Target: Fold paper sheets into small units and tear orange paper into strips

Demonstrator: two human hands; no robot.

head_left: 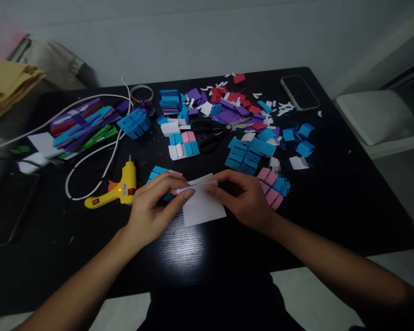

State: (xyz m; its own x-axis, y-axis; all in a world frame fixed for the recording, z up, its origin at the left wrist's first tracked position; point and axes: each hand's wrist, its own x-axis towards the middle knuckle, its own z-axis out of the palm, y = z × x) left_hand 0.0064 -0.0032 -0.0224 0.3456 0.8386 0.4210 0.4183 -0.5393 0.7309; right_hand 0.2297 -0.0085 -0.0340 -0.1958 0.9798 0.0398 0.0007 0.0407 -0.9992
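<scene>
A white sheet of paper (203,208) lies folded near the front of the black table (348,193). My left hand (153,209) pinches its upper left edge with fingers closed. My right hand (243,197) grips its upper right edge, fingers pressed on the fold. Both hands hold the same sheet just above the tabletop. A blue folded paper piece (158,172) peeks out behind my left hand. A pink and blue folded piece (274,187) lies just right of my right hand.
A yellow glue gun (119,189) with a white cord (89,158) lies left of my hands. Black scissors (210,134), blue folded pieces (248,155), purple and red scraps (229,108), coloured paper strips (83,126) and a phone (299,92) cover the far half.
</scene>
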